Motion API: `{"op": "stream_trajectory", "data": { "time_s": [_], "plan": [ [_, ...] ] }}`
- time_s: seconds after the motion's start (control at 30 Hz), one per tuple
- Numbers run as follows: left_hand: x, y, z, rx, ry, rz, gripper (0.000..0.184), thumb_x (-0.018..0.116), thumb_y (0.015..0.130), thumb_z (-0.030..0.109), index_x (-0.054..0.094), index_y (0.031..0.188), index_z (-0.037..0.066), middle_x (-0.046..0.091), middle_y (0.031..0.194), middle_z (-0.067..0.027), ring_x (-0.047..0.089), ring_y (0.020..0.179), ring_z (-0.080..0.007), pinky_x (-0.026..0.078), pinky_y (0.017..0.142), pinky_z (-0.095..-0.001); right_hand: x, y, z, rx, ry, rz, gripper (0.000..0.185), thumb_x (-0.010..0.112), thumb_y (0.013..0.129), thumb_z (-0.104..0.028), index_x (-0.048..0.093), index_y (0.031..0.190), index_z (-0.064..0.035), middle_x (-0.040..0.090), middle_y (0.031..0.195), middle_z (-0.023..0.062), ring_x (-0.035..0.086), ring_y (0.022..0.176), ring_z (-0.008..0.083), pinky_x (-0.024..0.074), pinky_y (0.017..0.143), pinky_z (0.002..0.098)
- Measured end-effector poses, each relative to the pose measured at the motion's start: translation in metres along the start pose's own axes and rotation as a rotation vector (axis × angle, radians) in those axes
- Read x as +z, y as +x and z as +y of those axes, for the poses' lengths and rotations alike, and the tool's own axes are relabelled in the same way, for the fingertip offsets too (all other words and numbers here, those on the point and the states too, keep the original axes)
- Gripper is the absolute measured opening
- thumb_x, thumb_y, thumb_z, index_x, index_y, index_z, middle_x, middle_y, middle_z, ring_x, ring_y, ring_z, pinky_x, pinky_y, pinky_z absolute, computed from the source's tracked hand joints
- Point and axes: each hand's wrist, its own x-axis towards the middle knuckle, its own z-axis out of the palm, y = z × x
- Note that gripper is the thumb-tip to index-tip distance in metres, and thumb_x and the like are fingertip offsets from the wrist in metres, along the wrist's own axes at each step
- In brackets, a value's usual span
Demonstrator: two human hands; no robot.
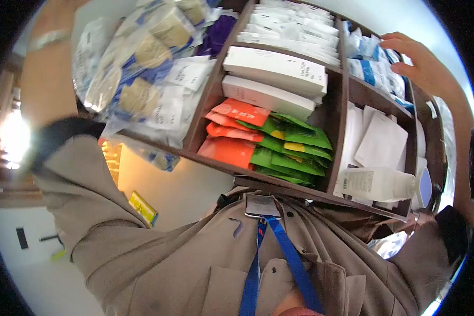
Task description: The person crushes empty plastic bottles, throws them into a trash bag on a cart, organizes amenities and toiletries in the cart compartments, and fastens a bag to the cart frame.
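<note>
My right hand (pixel 418 58) is at the far right compartment of a dark brown divided caddy (pixel 344 124). Its curved fingers are spread apart and touch the blue-and-white plastic packets (pixel 371 71); no firm grip shows. At the upper left, the top edge cuts off my left hand (pixel 58 13), so its fingers are hidden. A pale band (pixel 52 38) circles that wrist. Beside the left forearm lie clear bags of beige-and-white packs (pixel 152 52). Nearer my chest, the caddy holds white boxes (pixel 276 71), orange sachets (pixel 231 134) and green sachets (pixel 292 152).
White slim packets (pixel 289 29) fill the top middle compartment. White cards (pixel 382 139) and a white bottle (pixel 379 183) sit at the lower right. A blue lanyard (pixel 295 253) with a badge (pixel 260 205) hangs by the caddy's near edge. A yellow-green packet (pixel 143 208) lies lower left.
</note>
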Motion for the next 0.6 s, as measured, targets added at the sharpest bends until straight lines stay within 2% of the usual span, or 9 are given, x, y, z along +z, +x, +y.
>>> {"op": "stream_trajectory", "data": {
  "time_s": [0.1,0.17,0.23,0.3,0.37,0.43,0.5,0.57,0.6],
  "plan": [
    [-0.019,-0.077,-0.013,-0.355,0.264,-0.060,0.069,0.055,0.092,0.051,0.029,0.149,0.021,0.034,0.150,-0.0123,0.035,0.136,-0.0351,0.032,0.110,-0.0493,-0.013,0.001,-0.009,-0.068,-0.142,0.151,0.047,0.064,0.082,-0.004,0.054,0.128,-0.0110,0.046,0.140,0.0093,0.044,0.129,0.0255,0.0357,0.110,0.0393],
    [-0.012,-0.129,-0.091,-0.131,0.144,0.069,0.058,0.054,0.095,0.034,0.037,0.145,0.010,0.041,0.146,-0.0166,0.036,0.136,-0.0284,0.031,0.110,-0.0391,-0.032,0.002,-0.041,-0.152,-0.016,0.131,0.046,0.066,0.080,0.000,0.058,0.124,-0.0106,0.049,0.137,0.0108,0.045,0.129,0.0244,0.0359,0.111,0.0386],
    [0.007,-0.168,-0.131,-0.213,0.112,0.170,0.073,0.056,0.089,0.057,0.038,0.145,0.014,0.040,0.148,-0.0118,0.034,0.137,-0.0340,0.028,0.111,-0.0435,-0.033,0.017,-0.083,-0.065,-0.265,0.266,0.044,0.067,0.078,0.002,0.060,0.120,-0.0096,0.052,0.132,0.0129,0.048,0.125,0.0244,0.0392,0.108,0.0385],
    [0.033,-0.201,-0.148,-0.217,-0.049,0.239,0.078,0.057,0.088,0.058,0.035,0.146,0.011,0.039,0.148,-0.0139,0.033,0.137,-0.0338,0.028,0.112,-0.0426,-0.050,0.046,-0.130,-0.138,-0.157,0.114,0.044,0.068,0.079,-0.002,0.059,0.122,-0.0075,0.055,0.129,0.0147,0.051,0.120,0.0253,0.0417,0.104,0.0369],
    [0.051,-0.223,-0.163,-0.303,-0.205,0.280,0.080,0.056,0.089,0.057,0.031,0.147,0.009,0.038,0.147,-0.0183,0.035,0.136,-0.0332,0.028,0.111,-0.0419,-0.067,0.080,-0.199,-0.007,0.103,-0.054,0.046,0.067,0.080,-0.006,0.057,0.125,-0.0051,0.056,0.127,0.0144,0.052,0.118,0.0272,0.0423,0.102,0.0378],
    [0.064,-0.240,-0.198,-0.193,-0.178,0.239,0.079,0.060,0.089,0.051,0.030,0.148,0.009,0.040,0.145,-0.0186,0.039,0.133,-0.0312,0.030,0.110,-0.0407,-0.031,0.138,-0.206,-0.335,0.297,0.083,0.051,0.065,0.080,-0.008,0.053,0.130,-0.0031,0.055,0.129,0.0145,0.054,0.115,0.0298,0.0435,0.099,0.0382],
    [0.064,-0.253,-0.221,-0.098,-0.152,0.217,0.078,0.063,0.089,0.046,0.029,0.148,0.009,0.043,0.142,-0.0188,0.042,0.130,-0.0291,0.033,0.108,-0.0396,0.016,0.183,-0.244,-0.818,0.099,0.555,0.059,0.070,0.078,-0.011,0.050,0.134,-0.0092,0.050,0.136,0.0132,0.057,0.111,0.0315,0.0455,0.098,0.0374],
    [0.068,-0.256,-0.232,-0.349,-0.646,0.117,0.079,0.070,0.087,0.031,0.027,0.149,0.009,0.050,0.133,-0.0158,0.050,0.118,-0.0220,0.040,0.100,-0.0338,0.027,0.166,-0.321,-0.818,0.032,0.540,0.070,0.075,0.075,-0.017,0.044,0.138,-0.0189,0.043,0.142,0.0122,0.059,0.108,0.0309,0.0495,0.094,0.0366],
    [0.075,-0.254,-0.235,-0.223,-0.653,0.249,0.069,0.072,0.085,0.015,0.037,0.144,0.008,0.060,0.115,-0.0085,0.055,0.098,-0.0136,0.045,0.086,-0.0275,0.032,0.164,-0.347,-0.809,0.028,0.531,0.070,0.075,0.075,-0.017,0.044,0.138,-0.0189,0.043,0.142,0.0122,0.059,0.108,0.0309,0.0495,0.094,0.0366]
  ]
}}
